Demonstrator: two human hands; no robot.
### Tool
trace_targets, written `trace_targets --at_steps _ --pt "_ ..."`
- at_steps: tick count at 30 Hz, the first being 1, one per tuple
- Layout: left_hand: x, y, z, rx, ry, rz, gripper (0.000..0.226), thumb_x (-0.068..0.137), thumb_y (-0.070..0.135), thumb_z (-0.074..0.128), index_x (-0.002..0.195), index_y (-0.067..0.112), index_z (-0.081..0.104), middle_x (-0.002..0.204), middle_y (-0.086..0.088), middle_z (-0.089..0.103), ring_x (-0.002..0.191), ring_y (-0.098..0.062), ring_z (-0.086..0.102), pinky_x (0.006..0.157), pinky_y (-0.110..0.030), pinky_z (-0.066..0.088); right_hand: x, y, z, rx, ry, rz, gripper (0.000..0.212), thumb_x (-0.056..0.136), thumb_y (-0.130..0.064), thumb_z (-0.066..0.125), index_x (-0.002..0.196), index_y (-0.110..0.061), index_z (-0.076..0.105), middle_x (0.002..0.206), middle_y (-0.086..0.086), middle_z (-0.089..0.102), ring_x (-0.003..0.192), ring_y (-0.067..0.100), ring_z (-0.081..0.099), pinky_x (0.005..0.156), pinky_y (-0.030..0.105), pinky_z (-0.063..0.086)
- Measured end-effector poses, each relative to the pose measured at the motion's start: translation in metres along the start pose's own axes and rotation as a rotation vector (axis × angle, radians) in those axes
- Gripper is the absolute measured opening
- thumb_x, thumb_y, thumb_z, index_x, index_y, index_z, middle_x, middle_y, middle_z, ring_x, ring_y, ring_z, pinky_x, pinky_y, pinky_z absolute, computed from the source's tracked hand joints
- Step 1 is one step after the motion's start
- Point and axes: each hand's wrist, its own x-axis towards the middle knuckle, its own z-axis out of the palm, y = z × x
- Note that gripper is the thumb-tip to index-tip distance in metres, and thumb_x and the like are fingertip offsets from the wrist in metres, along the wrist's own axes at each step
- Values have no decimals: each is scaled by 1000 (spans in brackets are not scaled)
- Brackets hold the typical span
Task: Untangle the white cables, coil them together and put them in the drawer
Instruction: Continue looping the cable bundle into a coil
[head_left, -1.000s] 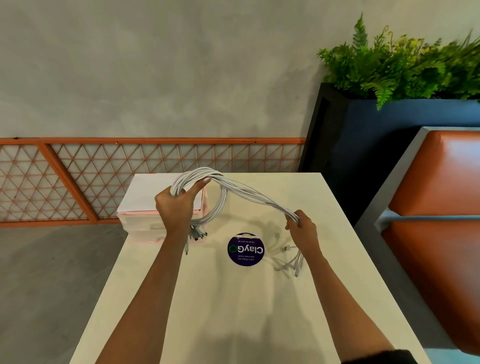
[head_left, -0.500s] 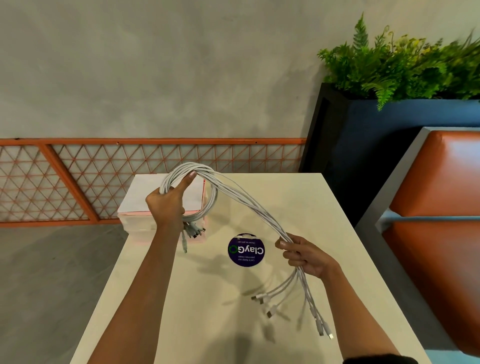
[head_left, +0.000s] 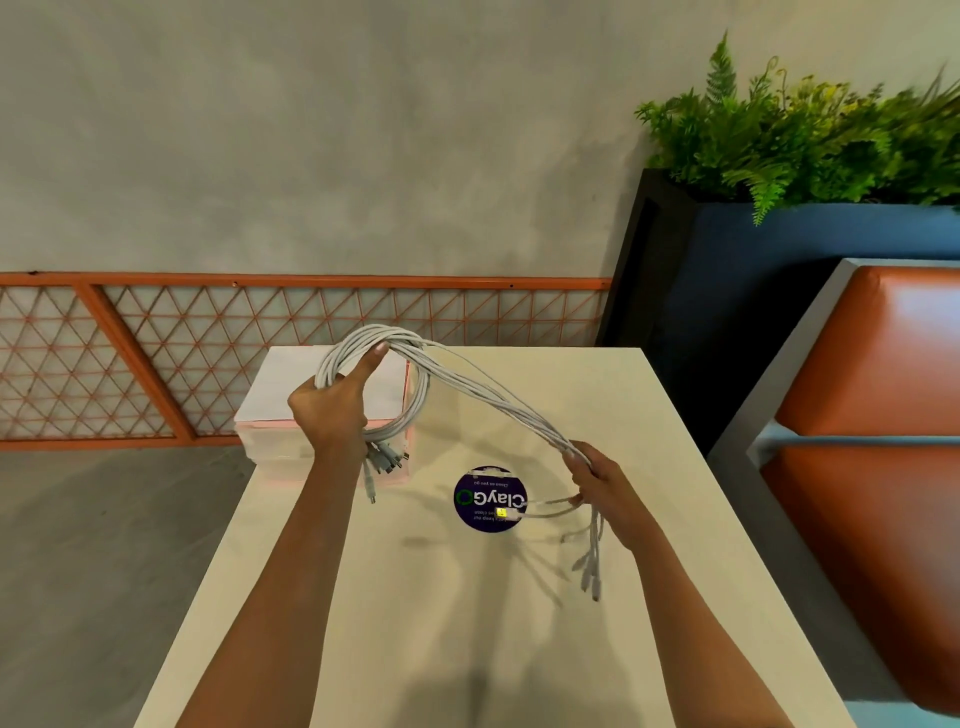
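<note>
1. The table (head_left: 415, 649) is pale and runs away from me under both forearms.
2. A white box (head_left: 291, 395) sits on the table's far left corner, its lower part tinted pink. I cannot tell whether it is open.
3. The cables (head_left: 467, 387) make one white bundle held in the air above the table, strung between my two hands. There is a loop at the left, then a long run slanting down to the right.
4. My left hand (head_left: 332, 410) is raised in front of the box. Its fingers curl through the loop and grip it, and the thumb stretches up along the loop's top.
5. My right hand (head_left: 602, 480) is lower, toward the table's right side. Its fingers are closed round the run near its end.
6. A round dark sticker (head_left: 485, 501) lies flat on the table between my hands, nearer the right one.
7. One cluster of plugs (head_left: 384, 460) hangs just below my left hand, in front of the box. The other ends (head_left: 592, 571) fan out beneath my right hand, some toward the sticker and some downward. They are blurred, so I cannot tell whether they touch the table.
</note>
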Motion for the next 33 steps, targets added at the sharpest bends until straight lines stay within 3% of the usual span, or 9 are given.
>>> trace_targets --at_steps 4,8,11,14,16,21,26,29,33 --pt "7 5 -2 37 29 6 51 56 37 90 59 17 44 57 6 37 57 -13 31 55 -28 38 0 1 -6 21 -111 102 29 89 -23 66 107 -9 48 79 1 50 66 7 49 62 17 41" --pt "11 6 -5 19 38 -2 45 57 35 90 60 17 49 50 11 41 53 -10 34 54 -27 39 6 12 -5 -324 -54 42 18 98 -34 48 88 -23 57 70 -12 60 71 7 54 81 37 42" --pt "14 5 -6 -5 56 -26 48 55 38 91 61 16 48 50 10 40 51 -10 31 53 -26 38 9 14 -4 -376 49 14 24 97 -40 46 84 -35 65 80 -14 67 83 4 61 88 36 37" --pt "17 6 -7 5 61 -46 50 54 41 90 65 15 49 56 5 36 52 -12 29 52 -27 36 3 4 0 -42 101 -36 18 97 -27 52 99 -21 69 85 -5 68 71 15 64 74 27 46" --pt "18 7 -8 13 70 -63 52 55 43 90 70 13 51 57 4 36 53 -14 31 47 -25 38 -2 0 -1 137 103 -48 19 94 -26 57 95 -10 66 72 -2 58 55 13 51 63 25 46" --pt "24 9 -14 28 93 -109 57 54 48 89 70 13 46 61 1 38 57 -17 38 44 -24 40 -6 7 -12 467 -190 117 53 63 -57 79 82 -13 54 59 -6 26 47 7 18 42 17 20" --pt "26 7 -17 3 91 -158 69 55 50 88 95 7 52 66 -1 42 58 -16 40 46 -23 43 -6 -2 -14 606 -316 270 44 89 -52 42 66 -17 52 53 -8 25 40 2 17 36 14 20" --pt "19 1 -12 -39 61 -168 56 57 45 89 77 13 48 63 -1 34 53 -14 31 45 -24 36 -3 -2 -7 754 -324 337 47 94 -48 34 57 -19 39 51 -8 21 39 3 17 37 16 20" --pt "14 -7 -9 -80 47 -185 59 57 42 89 65 19 36 61 1 27 50 -13 24 43 -26 29 0 -3 -4 1007 -378 491 53 96 -43 32 51 -19 43 53 -8 12 42 7 7 35 17 14"
